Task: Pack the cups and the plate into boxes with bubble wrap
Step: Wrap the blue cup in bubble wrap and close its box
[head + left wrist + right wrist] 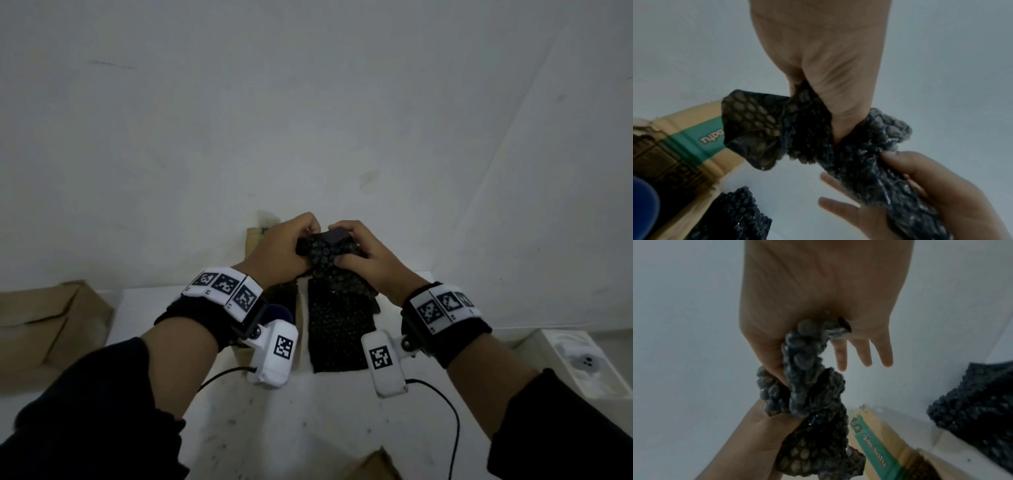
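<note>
Above the table's far edge, both hands hold a crumpled bundle of black bubble wrap (323,255). My left hand (291,246) grips its left end, seen in the left wrist view as wrap (807,129) bunched in the fist (834,78). My right hand (359,255) pinches the right end (805,363) between thumb and forefinger, with its other fingers (865,352) straight. A dark rounded piece (337,236) shows at the bundle's top; I cannot tell what it is. A blue cup (279,313) stands in an open cardboard box (694,142) under my left wrist.
A second black bubble wrap sheet (339,329) lies flat on the white table (308,428). Another cardboard box (44,325) sits at the left, a white box (582,356) at the right, and a cardboard corner (373,466) at the near edge. A pale wall stands behind.
</note>
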